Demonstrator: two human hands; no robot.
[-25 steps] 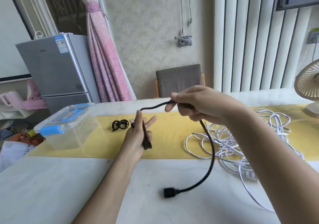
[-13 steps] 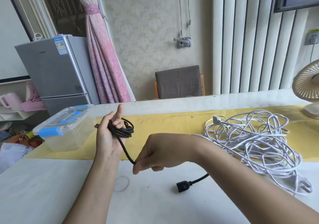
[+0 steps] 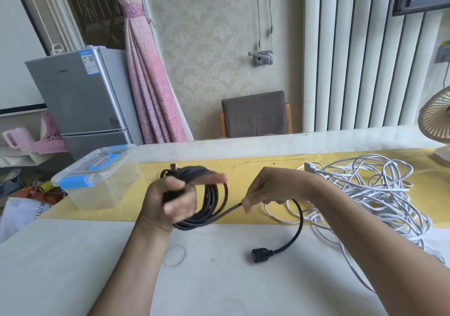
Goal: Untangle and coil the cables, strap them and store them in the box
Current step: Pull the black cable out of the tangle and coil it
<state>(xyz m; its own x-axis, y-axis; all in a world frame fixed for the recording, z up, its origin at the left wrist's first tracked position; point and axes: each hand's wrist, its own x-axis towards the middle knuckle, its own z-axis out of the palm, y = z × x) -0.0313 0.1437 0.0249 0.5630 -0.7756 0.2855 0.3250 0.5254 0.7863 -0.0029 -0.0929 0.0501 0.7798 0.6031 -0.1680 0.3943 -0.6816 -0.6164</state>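
Note:
My left hand (image 3: 174, 201) grips a coil of black cable (image 3: 214, 206) with several loops, held above the table's near half. My right hand (image 3: 272, 189) pinches the free run of the same cable just right of the coil. From there the cable curves down to its black plug (image 3: 261, 255), which lies on the white tabletop. A big tangle of white cable (image 3: 370, 193) lies to the right on the yellow runner. The clear box with blue latches (image 3: 97, 179) stands lid-on at the left. The straps are hidden behind my left hand.
A yellow runner (image 3: 255, 169) crosses the white table (image 3: 73, 267). A beige desk fan (image 3: 435, 123) stands at the far right edge. Beyond the table are a grey chair (image 3: 254, 113), a silver fridge (image 3: 80, 96) and a pink curtain.
The black coil in my left hand has grown by another loop and now hangs wider. My right hand has moved up and right along the cable, and the plug has slid a little.

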